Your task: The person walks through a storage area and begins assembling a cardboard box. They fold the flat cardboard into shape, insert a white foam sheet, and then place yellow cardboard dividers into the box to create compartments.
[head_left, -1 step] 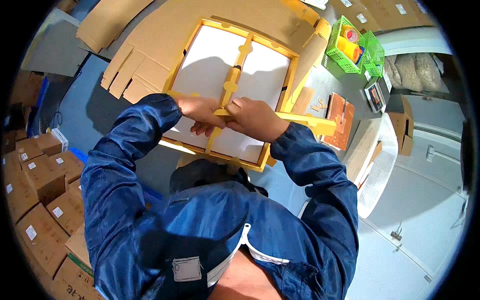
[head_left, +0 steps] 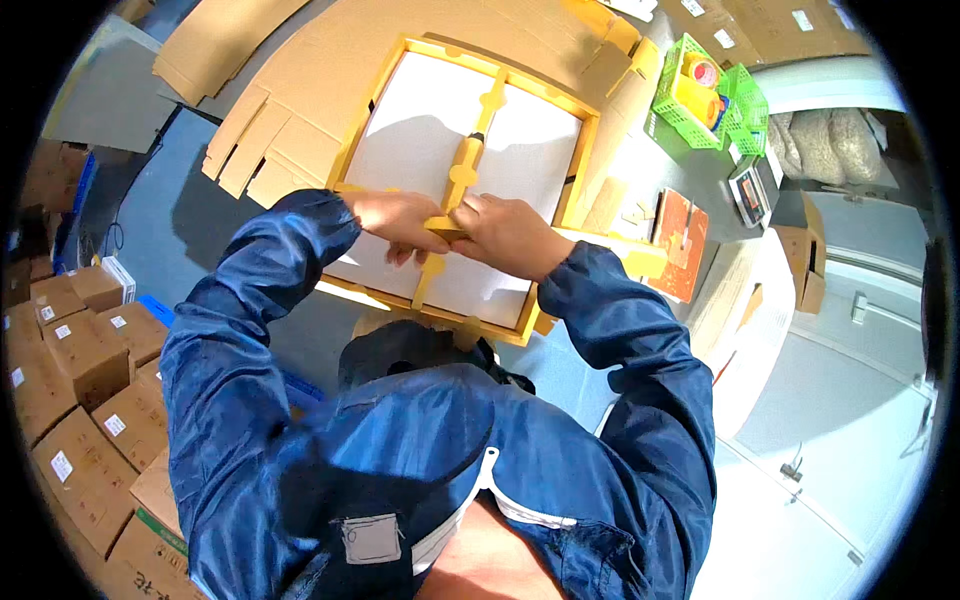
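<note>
My left hand (head_left: 400, 222) and my right hand (head_left: 505, 236) meet over a shallow yellow cardboard box (head_left: 362, 128). Between them they grip the end of a folded yellow cardboard strip (head_left: 644, 260), which runs beneath my right forearm and out past the box's right side. My fingers are closed on it, partly hidden by each other. Two white panels (head_left: 425, 100) line the box, parted by a yellow notched divider (head_left: 490, 100). On that divider, just beyond my hands, lies a slim yellow piece with a dark tip (head_left: 468, 152); its kind is unclear.
Flattened brown cardboard (head_left: 300, 90) lies under the box. At the right are green baskets (head_left: 690, 100) with tape rolls, a reddish-brown board (head_left: 682, 240) and a small scale (head_left: 750, 192). Stacked cartons (head_left: 95, 355) stand on the floor at left.
The right end of the yellow strip has shifted slightly left, and the strip has turned a little between my hands. Both hands keep nearly the same place.
</note>
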Available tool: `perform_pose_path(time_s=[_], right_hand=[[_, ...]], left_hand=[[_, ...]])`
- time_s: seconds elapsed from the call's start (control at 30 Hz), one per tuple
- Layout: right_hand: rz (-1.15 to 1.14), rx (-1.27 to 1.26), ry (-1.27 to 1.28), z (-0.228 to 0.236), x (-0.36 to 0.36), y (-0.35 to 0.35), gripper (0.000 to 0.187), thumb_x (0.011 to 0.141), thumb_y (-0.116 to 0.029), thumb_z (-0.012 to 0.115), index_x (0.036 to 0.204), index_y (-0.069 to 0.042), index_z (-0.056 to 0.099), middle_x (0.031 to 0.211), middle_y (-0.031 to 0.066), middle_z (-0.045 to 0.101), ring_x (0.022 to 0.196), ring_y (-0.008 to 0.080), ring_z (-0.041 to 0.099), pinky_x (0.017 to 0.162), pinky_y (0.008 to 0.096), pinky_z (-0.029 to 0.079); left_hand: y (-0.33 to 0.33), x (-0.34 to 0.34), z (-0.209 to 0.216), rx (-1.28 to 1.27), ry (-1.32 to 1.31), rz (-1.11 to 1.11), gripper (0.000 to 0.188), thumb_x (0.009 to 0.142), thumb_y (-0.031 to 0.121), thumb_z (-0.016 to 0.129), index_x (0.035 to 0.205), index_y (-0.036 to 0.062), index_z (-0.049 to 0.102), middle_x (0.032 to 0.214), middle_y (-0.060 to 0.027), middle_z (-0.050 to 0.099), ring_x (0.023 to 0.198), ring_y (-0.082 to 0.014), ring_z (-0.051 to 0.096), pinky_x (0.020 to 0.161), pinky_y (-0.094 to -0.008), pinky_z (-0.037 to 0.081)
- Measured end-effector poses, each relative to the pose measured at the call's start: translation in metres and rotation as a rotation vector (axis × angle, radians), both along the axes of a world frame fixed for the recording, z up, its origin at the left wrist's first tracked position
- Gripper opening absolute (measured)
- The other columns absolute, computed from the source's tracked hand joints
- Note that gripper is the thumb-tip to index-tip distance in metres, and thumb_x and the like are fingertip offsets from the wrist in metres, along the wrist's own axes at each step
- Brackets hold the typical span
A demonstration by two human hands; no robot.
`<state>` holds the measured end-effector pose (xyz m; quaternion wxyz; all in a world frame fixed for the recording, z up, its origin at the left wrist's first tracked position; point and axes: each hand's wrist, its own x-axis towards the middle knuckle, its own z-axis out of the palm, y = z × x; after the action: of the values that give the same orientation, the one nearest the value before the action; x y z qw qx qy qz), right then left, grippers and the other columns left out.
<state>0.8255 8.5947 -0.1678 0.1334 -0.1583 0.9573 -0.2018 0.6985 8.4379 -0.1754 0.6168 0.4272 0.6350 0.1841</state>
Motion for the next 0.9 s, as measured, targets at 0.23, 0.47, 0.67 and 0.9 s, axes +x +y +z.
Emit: perform_pose_path(time_s=[0.23,0.47,0.67,0.9], right_hand=[[-0.037,-0.126,0.001,-0.021,-0.036,-0.009,0.029,0.083,-0.031,0.061,0.086,-0.003,0.056,0.081,0.0149,0.058,0.076,0.0328,0.060,0.067,0.0414,0.049],[-0.105,-0.078,0.243,-0.041,-0.091,-0.010,0.021,0.081,-0.025,0.060,0.082,-0.003,0.059,0.078,0.0145,0.060,0.074,0.0325,0.061,0.065,0.0397,0.049],[-0.235,0.258,0.210,-0.097,-0.169,-0.004,0.019,0.081,-0.019,0.052,0.086,-0.002,0.060,0.087,0.0173,0.064,0.085,0.0319,0.062,0.074,0.0404,0.050],[-0.139,0.265,0.267,-0.121,-0.179,-0.019,0.017,0.081,-0.014,0.049,0.087,0.000,0.057,0.087,0.0185,0.060,0.085,0.0323,0.059,0.078,0.0392,0.048]], left_hand=[[-0.040,-0.020,-0.023,0.496,0.617,-0.025,0.030,0.079,0.021,0.070,0.092,0.0005,0.051,0.082,-0.0189,0.060,0.078,-0.0392,0.060,0.066,-0.0413,0.049],[-0.055,-0.069,-0.035,0.525,0.749,0.240,0.037,0.079,0.025,0.068,0.100,0.0001,0.050,0.095,-0.0195,0.057,0.091,-0.0366,0.057,0.077,-0.0423,0.046],[-0.054,-0.095,-0.109,0.133,0.977,0.627,0.049,0.082,0.031,0.063,0.113,-0.0026,0.043,0.107,-0.0274,0.057,0.100,-0.0382,0.058,0.087,-0.0440,0.048],[-0.057,-0.108,-0.141,0.210,0.932,0.672,0.031,0.085,0.020,0.052,0.104,-0.0030,0.044,0.095,-0.0281,0.060,0.094,-0.0400,0.060,0.079,-0.0465,0.050]])
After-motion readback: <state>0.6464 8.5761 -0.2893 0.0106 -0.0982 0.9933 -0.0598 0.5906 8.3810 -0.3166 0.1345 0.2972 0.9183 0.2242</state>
